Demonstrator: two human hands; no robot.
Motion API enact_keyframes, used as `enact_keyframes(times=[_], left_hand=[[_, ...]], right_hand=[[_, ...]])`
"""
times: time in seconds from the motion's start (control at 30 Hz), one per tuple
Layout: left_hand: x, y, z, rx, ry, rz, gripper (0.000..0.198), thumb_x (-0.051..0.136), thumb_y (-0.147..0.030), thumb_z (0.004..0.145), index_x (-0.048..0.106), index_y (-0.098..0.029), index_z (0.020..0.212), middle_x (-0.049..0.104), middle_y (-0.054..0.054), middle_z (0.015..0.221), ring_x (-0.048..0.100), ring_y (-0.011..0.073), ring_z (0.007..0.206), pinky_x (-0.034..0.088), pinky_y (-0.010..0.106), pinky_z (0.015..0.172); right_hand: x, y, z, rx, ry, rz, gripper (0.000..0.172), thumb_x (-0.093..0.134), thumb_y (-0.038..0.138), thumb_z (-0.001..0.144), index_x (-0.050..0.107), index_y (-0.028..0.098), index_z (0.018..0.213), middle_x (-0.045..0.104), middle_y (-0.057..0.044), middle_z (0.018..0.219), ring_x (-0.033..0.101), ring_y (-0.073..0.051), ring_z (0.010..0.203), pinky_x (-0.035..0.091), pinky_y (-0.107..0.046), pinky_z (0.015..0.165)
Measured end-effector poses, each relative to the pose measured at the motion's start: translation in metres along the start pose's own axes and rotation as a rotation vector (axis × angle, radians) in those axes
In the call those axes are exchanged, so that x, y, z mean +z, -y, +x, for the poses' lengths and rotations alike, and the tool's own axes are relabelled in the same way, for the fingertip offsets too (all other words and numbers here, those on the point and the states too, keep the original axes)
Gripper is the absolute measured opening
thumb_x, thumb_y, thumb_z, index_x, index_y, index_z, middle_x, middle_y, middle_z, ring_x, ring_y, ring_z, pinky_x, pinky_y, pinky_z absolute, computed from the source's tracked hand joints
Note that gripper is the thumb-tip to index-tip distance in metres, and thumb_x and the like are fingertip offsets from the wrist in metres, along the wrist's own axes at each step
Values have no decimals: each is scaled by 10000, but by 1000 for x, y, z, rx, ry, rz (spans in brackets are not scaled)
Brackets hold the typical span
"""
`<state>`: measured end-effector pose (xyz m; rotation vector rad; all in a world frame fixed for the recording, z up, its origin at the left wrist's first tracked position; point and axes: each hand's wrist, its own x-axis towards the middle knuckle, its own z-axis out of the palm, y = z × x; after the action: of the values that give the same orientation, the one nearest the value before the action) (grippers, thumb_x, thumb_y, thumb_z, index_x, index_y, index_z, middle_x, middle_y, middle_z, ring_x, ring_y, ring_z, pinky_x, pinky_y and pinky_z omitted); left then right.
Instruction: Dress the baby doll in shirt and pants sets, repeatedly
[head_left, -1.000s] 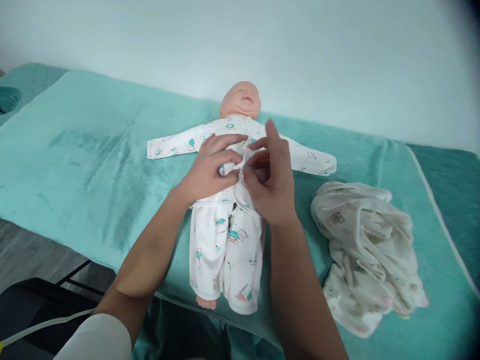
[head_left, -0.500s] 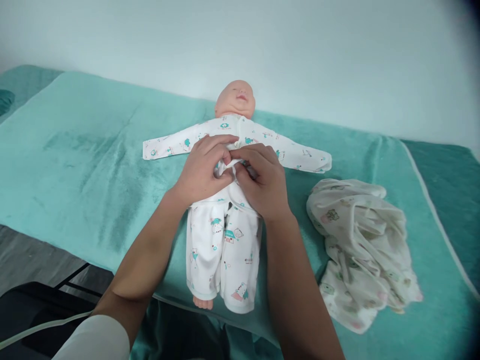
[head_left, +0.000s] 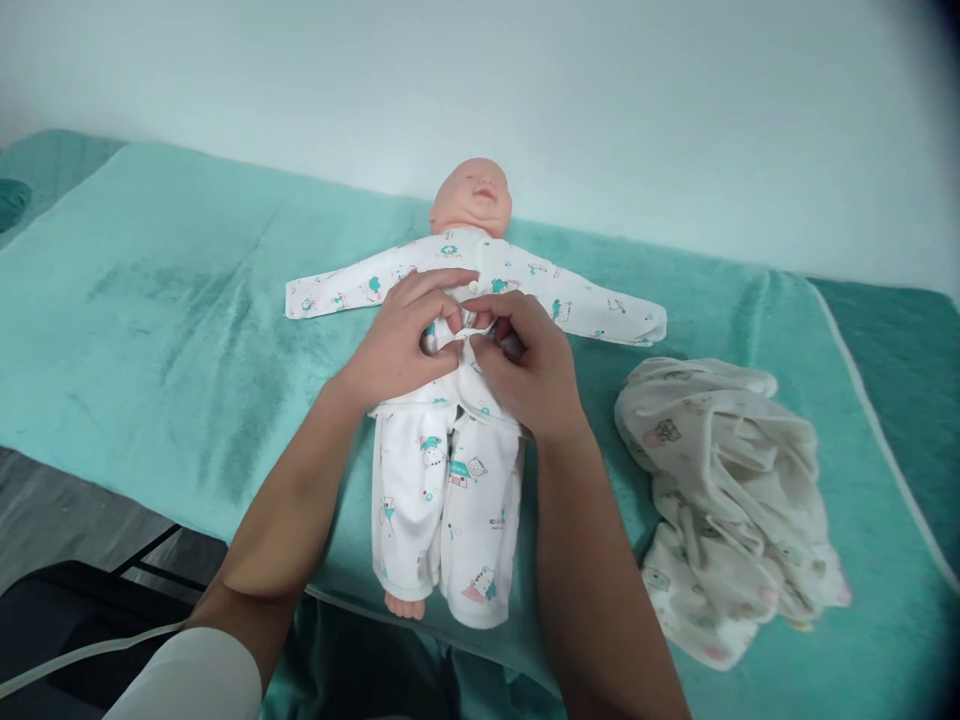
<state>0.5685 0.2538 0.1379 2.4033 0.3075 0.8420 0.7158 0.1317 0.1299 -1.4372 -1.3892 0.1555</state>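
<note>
A baby doll (head_left: 472, 198) lies on its back, dressed in a white printed shirt (head_left: 517, 262) and matching trousers (head_left: 409, 490). Both sleeves stretch out to the sides, and toes show below one trouser leg. Over the doll's belly, my left hand (head_left: 412, 330) pinches the front edge of the shirt between thumb and fingers. My right hand (head_left: 525, 355) faces it from the other side, its thumb and forefinger closed on the same front opening. A small button shows just above my fingertips; whatever lies between them is mostly hidden.
The doll rests on a teal plush cover (head_left: 187, 330) spread over a table against a pale wall (head_left: 480, 80). A crumpled white printed cloth (head_left: 735, 500) lies to the right. At the lower left stands a black object (head_left: 67, 630), with a pale cord (head_left: 97, 650) in front.
My fingers have shifted slightly at the shirt's front opening, the right fingertips curling in a little more. The doll and the crumpled cloth stay where they were.
</note>
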Motion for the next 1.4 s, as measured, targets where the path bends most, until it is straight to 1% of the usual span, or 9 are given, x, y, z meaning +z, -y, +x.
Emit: enact_keyframes(times=[0.27, 0.4, 0.53, 0.63, 0.8, 0.9, 1.1, 1.23, 1.4], left_hand=[[9, -3, -1, 4, -119, -20, 248, 676, -101, 772, 504, -261, 853, 691, 55, 1419, 628, 259, 1366, 504, 524, 1176], [5, -2, 0, -3, -59, -13, 225, 716, -163, 814, 522, -261, 873, 656, 60, 1476, 575, 275, 1435, 473, 558, 1209], [-7, 2, 1, -26, 76, -88, 99, 702, -320, 918, 618, -272, 939, 577, 55, 1581, 524, 284, 1491, 437, 582, 1241], [-15, 4, 1, -53, 139, -189, 163, 623, -444, 992, 693, -296, 987, 554, 40, 1606, 506, 278, 1510, 476, 562, 1210], [-20, 9, 2, -39, 136, -249, 225, 649, -518, 982, 754, -319, 997, 607, 55, 1556, 539, 281, 1489, 539, 541, 1143], [-18, 10, 3, -48, 131, -245, 228, 673, -528, 967, 760, -317, 982, 611, 60, 1554, 551, 297, 1477, 604, 513, 1026], [-14, 11, 2, -94, 124, -259, 285, 679, -575, 951, 731, -296, 967, 582, 59, 1582, 583, 312, 1436, 638, 440, 868], [-10, 12, 2, -17, 72, -216, 222, 693, -525, 954, 713, -315, 1023, 603, 52, 1561, 580, 297, 1447, 602, 501, 1018], [-5, 10, 3, -2, 46, -147, 225, 681, -511, 964, 712, -301, 1038, 614, 72, 1545, 555, 285, 1467, 458, 559, 1212]], right_hand=[[-6, 3, 0, 33, 59, 2, 375, 625, 94, 831, 708, 276, 1149, 694, 1, 949, 608, -181, 838, 514, -362, 830], [-7, 2, -1, 42, 59, 9, 374, 629, 117, 846, 710, 279, 1173, 705, -1, 971, 606, -175, 847, 516, -347, 816], [-7, 0, -3, 43, 49, 42, 370, 629, 132, 858, 713, 277, 1188, 697, -1, 977, 589, -166, 842, 508, -331, 780], [-6, -2, -4, 65, 46, 76, 384, 631, 153, 868, 702, 282, 1223, 688, 1, 984, 577, -158, 822, 495, -310, 722], [-7, -3, -4, 55, 54, 65, 343, 668, 187, 881, 712, 283, 1208, 691, -4, 991, 591, -168, 859, 516, -336, 792], [-6, -1, -3, 48, 45, 58, 320, 692, 183, 881, 726, 280, 1185, 694, -2, 977, 596, -169, 866, 518, -351, 845], [-5, -1, -4, 99, 33, 79, 323, 705, 186, 868, 731, 273, 1178, 693, 0, 971, 593, -155, 840, 507, -317, 778], [-7, 0, -4, 108, 34, 103, 283, 708, 203, 870, 737, 278, 1141, 685, 1, 961, 581, -152, 826, 494, -304, 740], [-10, 1, -3, 103, 62, 176, 239, 714, 260, 898, 732, 283, 1135, 668, -14, 959, 567, -168, 813, 480, -313, 693]])
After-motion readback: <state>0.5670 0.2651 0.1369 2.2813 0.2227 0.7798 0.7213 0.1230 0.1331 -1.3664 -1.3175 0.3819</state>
